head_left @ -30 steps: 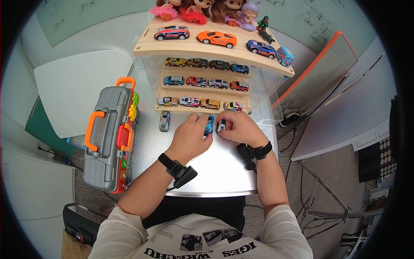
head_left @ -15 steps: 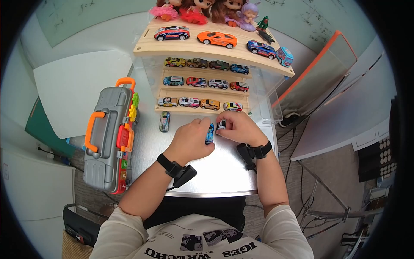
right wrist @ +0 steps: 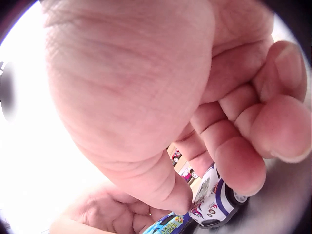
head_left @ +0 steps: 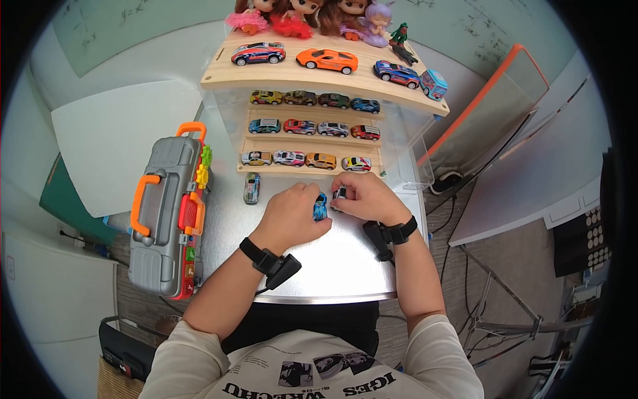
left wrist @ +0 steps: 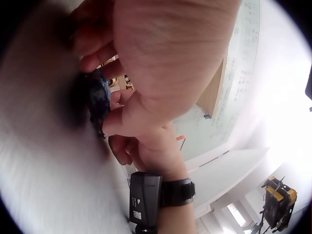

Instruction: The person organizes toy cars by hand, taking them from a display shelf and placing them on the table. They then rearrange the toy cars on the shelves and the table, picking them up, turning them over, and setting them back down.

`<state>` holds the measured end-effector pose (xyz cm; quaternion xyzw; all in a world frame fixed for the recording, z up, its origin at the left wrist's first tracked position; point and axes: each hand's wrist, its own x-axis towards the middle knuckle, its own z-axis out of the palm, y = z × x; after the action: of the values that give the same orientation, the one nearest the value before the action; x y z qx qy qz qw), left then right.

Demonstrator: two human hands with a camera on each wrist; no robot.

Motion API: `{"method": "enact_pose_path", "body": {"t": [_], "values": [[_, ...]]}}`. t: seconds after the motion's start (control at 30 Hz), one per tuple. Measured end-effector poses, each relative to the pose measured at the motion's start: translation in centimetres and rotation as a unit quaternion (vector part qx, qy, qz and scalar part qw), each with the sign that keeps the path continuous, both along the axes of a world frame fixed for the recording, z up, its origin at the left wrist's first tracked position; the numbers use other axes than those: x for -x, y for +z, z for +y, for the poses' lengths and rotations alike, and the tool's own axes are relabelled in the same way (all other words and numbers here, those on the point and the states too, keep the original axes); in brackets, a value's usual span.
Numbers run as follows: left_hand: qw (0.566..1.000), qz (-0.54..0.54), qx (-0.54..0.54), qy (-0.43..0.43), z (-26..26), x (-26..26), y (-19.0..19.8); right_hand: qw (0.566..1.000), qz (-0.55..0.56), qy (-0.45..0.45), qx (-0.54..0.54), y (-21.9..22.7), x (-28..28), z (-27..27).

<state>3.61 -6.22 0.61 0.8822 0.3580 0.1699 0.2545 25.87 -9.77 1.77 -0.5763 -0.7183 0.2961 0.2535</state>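
Note:
On the metal table, my left hand (head_left: 290,214) grips a blue toy car (head_left: 320,207) between thumb and fingers. Seen from the left wrist, the blue car (left wrist: 99,100) looks dark and shadowed along its side. My right hand (head_left: 369,198) pinches a white toy car (head_left: 340,193), largely covered by the fingers. The right wrist view shows purple and black trim on this white car (right wrist: 212,202), with the blue car (right wrist: 168,225) close beside it. Another small multicoloured car (head_left: 252,189) sits alone to the left of my left hand.
Ahead stands a wooden-topped clear case (head_left: 292,74) with several toy cars in three rows on its shelves. Bigger cars, including an orange car (head_left: 327,60), and several dolls (head_left: 297,18) are on top. A grey toy toolbox (head_left: 166,213) lies along the table's left side.
My left hand has drawn the blue car back toward my body, then stayed nearly still. The right hand keeps its pinch on the white car in about the same place. The head view has shifted slightly.

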Motion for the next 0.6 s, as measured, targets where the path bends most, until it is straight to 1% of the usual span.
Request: {"method": "enact_pose_path", "body": {"t": [0.13, 0.2, 0.23, 0.43, 0.5, 0.6], "values": [[0.999, 0.027, 0.009, -0.02, -0.1, 0.0, 0.2, 1.0, -0.009, -0.004, 0.008, 0.1, 0.0, 0.0], [0.999, -0.023, -0.016, -0.018, -0.1, 0.0, -0.4, 1.0, -0.007, -0.001, 0.0, 0.0, 0.0, 0.1], [0.999, -0.023, -0.015, -0.017, -0.1, 0.0, -0.4, 1.0, -0.004, 0.002, -0.007, -0.1, 0.0, 0.1], [0.999, -0.049, -0.007, 0.019, 0.1, -0.1, -0.9, 1.0, 0.0, 0.003, -0.008, -0.1, 0.1, 0.1], [0.997, -0.064, -0.021, 0.045, 0.2, -0.2, -1.2, 1.0, -0.002, 0.0, -0.003, 0.1, 0.1, 0.1], [0.996, -0.053, -0.03, 0.068, 0.2, -0.2, -1.0, 1.0, -0.002, -0.004, 0.001, 0.1, 0.2, 0.0]]}}
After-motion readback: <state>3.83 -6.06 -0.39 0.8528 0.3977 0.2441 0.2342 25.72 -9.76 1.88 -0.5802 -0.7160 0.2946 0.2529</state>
